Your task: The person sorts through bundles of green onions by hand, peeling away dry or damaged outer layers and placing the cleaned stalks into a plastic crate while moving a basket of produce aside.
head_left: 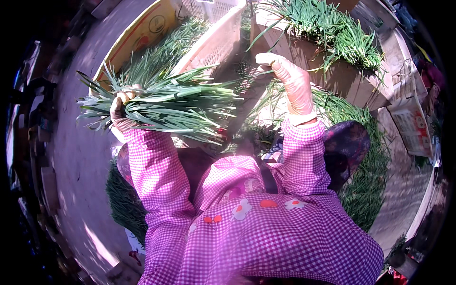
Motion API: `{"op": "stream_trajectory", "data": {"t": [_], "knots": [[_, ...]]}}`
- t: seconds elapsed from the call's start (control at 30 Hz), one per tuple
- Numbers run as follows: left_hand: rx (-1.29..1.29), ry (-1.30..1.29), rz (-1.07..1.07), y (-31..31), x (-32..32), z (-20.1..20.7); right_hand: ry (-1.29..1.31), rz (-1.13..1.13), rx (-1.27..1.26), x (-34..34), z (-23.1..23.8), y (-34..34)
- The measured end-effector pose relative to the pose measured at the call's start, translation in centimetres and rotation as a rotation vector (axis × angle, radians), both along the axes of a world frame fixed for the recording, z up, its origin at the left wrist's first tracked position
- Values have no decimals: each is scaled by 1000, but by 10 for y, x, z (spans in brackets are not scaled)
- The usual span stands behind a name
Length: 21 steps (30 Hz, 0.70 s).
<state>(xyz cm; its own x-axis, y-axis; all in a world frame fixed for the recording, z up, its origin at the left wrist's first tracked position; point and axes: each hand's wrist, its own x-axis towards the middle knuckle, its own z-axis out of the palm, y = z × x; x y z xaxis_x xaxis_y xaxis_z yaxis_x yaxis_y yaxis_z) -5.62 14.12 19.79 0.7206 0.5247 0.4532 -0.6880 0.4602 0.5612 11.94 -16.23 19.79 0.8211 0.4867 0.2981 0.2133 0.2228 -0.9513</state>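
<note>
My left hand (pixel 124 105), in a pale glove, is closed round a thick bunch of garlic chives (pixel 180 104). The long flat leaves lie sideways, their paler cut ends pointing right. My right hand (pixel 289 80), also gloved, is raised to the right of the bunch, its fingers bent together in a pinch. A thin chive leaf (pixel 249 76) stretches from near the bunch's pale ends to these fingertips.
Beyond the bunch stand a yellow-sided box (pixel 137 40) holding loose greens and a pale plastic crate (pixel 213 47). At far right, bundled chives (pixel 342 38) top a cardboard box (pixel 308 52). Loose chives (pixel 365 190) cover the ground beside my right knee. A white basket (pixel 412 126) stands farther right.
</note>
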Motion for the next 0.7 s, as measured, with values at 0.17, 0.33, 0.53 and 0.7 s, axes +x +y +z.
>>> {"op": "stream_trajectory", "data": {"t": [0.17, 0.33, 0.53, 0.7], "knots": [[-88, 202, 264, -23, 3, 9, -501, 57, -98, -49, -3, 46], [-29, 69, -14, 13, -11, -12, 257, 181, 231, -32, -11, 36], [-297, 283, 479, -31, 6, 14, -272, 60, -86, -20, 6, 16], [-158, 117, 109, -6, -1, -10, 107, 172, -30, -59, -13, 53]]}}
